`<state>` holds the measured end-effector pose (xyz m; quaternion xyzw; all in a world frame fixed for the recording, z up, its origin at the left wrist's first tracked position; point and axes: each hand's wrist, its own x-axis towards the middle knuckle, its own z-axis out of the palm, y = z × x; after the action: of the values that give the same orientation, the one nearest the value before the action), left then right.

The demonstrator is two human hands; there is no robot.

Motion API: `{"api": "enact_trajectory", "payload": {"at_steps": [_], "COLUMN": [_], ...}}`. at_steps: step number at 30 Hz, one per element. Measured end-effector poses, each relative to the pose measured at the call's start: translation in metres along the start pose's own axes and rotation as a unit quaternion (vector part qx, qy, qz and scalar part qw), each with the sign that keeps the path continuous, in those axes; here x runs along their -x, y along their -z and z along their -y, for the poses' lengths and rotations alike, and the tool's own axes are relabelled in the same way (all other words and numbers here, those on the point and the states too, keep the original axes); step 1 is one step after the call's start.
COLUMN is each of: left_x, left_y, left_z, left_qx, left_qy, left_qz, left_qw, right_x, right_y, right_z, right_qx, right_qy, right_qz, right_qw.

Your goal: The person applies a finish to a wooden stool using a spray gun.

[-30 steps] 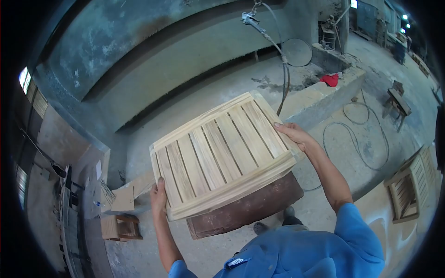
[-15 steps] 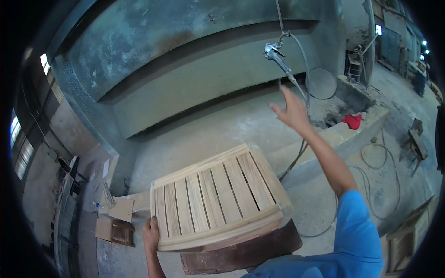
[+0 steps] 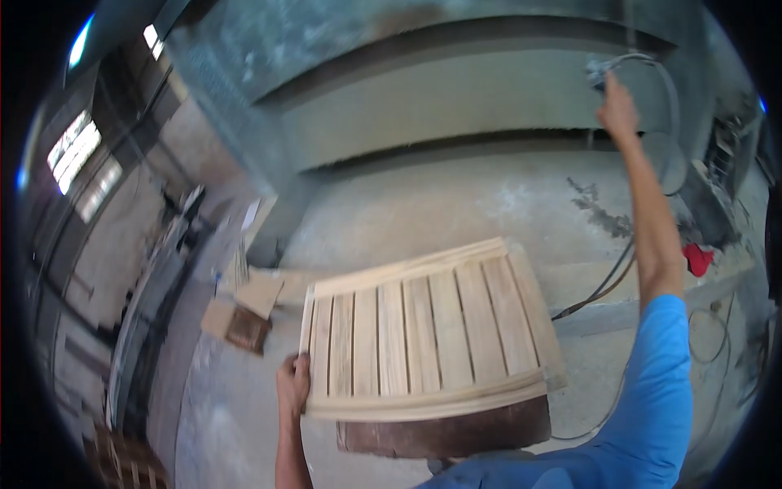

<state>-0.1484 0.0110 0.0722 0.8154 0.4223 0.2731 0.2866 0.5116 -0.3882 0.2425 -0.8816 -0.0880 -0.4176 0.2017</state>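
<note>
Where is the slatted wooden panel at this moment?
In the head view the slatted wooden panel lies low in the centre, on a brown base. The left hand grips its left edge; the right hand is up at the upper right.

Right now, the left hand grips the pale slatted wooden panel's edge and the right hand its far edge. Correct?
No. Head view: the right hand is raised at the grey hanging hose, off the slatted wooden panel; the left hand grips its edge.

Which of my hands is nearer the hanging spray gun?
Right. The right hand is up at the spray gun; the left hand is far below, on the slatted wooden panel.
</note>
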Motion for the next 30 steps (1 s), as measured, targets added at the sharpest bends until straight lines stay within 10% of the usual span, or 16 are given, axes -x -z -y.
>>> {"api": "enact_trajectory", "payload": {"at_steps": [4,7,13,22,30], "left_x": [0.003,0.003,0.0,-0.017,0.045], "left_y": [0.0,-0.003,-0.001,-0.002,-0.003], "left_z": [-0.013,-0.011,-0.012,0.004,0.055], "left_qx": [-0.002,-0.005,-0.003,0.012,0.303], "left_qy": [0.027,0.034,0.006,-0.057,-0.041], "left_qz": [-0.005,-0.001,0.003,0.031,0.032], "left_qw": [1.0,0.999,1.0,0.998,0.951], "right_x": [-0.01,0.003,0.076,0.225,0.359], "right_y": [0.056,0.102,0.238,0.343,0.411], "right_z": [0.021,0.021,0.048,0.091,0.117], "right_qx": [-0.129,-0.407,-0.418,-0.408,-0.427], "right_qy": [0.011,0.041,0.206,0.193,0.146], "right_qz": [-0.095,0.04,0.071,0.28,0.434], "right_qw": [0.987,0.911,0.882,0.847,0.78]}}
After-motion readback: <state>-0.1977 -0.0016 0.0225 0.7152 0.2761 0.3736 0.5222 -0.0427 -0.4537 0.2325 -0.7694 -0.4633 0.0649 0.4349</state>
